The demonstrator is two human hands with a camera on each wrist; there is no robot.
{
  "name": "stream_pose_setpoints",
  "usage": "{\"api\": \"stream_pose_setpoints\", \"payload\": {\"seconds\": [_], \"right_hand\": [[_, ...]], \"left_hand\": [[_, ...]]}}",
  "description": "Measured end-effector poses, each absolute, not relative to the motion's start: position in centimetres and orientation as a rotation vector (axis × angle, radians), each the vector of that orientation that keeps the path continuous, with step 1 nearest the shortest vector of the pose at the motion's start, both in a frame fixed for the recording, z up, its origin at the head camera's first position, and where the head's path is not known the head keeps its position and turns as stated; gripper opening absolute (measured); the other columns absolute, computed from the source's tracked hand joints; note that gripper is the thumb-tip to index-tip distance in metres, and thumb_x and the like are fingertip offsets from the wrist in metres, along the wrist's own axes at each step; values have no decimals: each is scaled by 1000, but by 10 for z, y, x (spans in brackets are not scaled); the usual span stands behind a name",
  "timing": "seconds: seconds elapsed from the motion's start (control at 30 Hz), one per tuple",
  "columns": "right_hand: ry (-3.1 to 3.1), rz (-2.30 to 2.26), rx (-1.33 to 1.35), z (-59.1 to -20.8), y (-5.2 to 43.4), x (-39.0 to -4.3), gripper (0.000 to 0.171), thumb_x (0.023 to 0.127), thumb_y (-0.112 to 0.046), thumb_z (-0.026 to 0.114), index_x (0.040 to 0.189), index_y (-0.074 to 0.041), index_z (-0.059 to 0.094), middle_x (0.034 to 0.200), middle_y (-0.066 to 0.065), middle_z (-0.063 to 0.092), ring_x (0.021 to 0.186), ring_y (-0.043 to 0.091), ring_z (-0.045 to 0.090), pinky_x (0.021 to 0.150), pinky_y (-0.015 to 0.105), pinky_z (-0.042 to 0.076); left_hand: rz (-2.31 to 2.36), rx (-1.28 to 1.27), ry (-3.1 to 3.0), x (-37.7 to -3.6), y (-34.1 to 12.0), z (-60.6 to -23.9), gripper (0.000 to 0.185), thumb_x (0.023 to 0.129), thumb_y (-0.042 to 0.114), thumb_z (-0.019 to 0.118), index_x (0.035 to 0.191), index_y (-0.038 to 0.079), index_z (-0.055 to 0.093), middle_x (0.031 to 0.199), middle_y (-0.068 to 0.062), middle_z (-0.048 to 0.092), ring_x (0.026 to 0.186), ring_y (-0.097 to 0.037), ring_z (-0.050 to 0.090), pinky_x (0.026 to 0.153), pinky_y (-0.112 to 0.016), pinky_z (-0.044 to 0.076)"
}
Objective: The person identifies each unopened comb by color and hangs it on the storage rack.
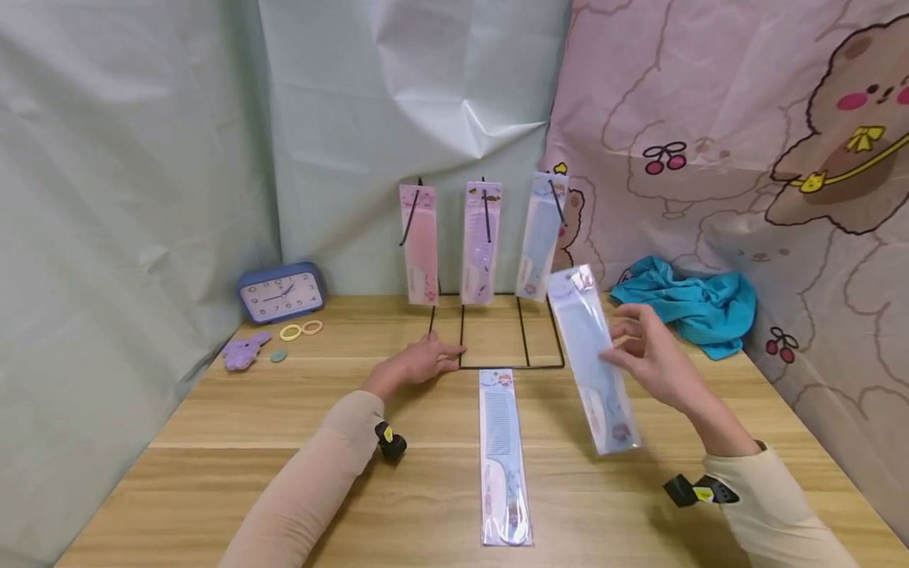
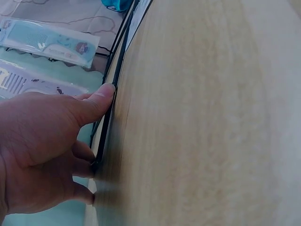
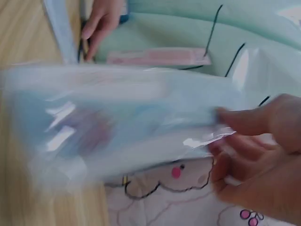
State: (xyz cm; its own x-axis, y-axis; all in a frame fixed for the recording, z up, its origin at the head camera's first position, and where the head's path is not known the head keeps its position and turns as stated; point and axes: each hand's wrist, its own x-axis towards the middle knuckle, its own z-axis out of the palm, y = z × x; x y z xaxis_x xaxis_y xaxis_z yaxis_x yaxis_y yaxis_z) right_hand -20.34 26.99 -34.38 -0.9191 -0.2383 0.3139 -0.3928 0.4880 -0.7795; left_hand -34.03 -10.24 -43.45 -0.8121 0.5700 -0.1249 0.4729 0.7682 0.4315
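Note:
My right hand [image 1: 656, 355] pinches the edge of a clear-packaged light blue comb [image 1: 592, 371], which hangs tilted above the table. In the right wrist view this package [image 3: 117, 117] is blurred, with thumb and fingers at its near end. My left hand [image 1: 415, 363] rests at the front left corner of a black wire display rack [image 1: 511, 367], fingers spread. The left wrist view shows the thumb on the front bar [image 2: 107, 122] and fingertips by the corner. Another packaged blue comb [image 1: 504, 465] lies on the table before the rack.
From the rack's hooks hang a pink packaged comb [image 1: 422, 252], a purple one [image 1: 480, 252] and a blue one [image 1: 541, 244]. A blue clock [image 1: 281, 293], hair ties [image 1: 289, 332] and a purple plush piece [image 1: 244, 351] stand left. A teal cloth [image 1: 692, 300] lies right.

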Motion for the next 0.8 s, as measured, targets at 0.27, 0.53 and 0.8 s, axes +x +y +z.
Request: {"api": "stream_pose_setpoints", "payload": {"seconds": [0.27, 0.53, 0.8], "right_hand": [[-2196, 1384, 656, -340, 253, -202, 44, 92, 14, 61, 132, 2, 47, 126, 16, 54, 96, 12, 64, 72, 24, 59], [-2218, 1317, 635, -334, 245, -214, 55, 94, 8, 62, 146, -9, 52, 134, 16, 57, 97, 9, 66, 68, 23, 59], [-2265, 1290, 626, -332, 241, -226, 57, 96, 5, 61, 150, -11, 48, 127, 16, 59, 91, 25, 68, 67, 22, 59]], "left_hand": [[549, 861, 2712, -341, -103, -434, 47, 106, 34, 50, 150, 19, 48, 156, -30, 23, 143, -55, 12, 115, -66, 14], [537, 867, 2708, -341, -103, -433, 47, 106, 33, 50, 150, 19, 48, 156, -31, 25, 143, -56, 12, 115, -65, 15], [537, 852, 2702, -340, -103, -431, 48, 105, 34, 51, 151, 20, 47, 157, -22, 29, 145, -54, 10, 116, -65, 13]]}}
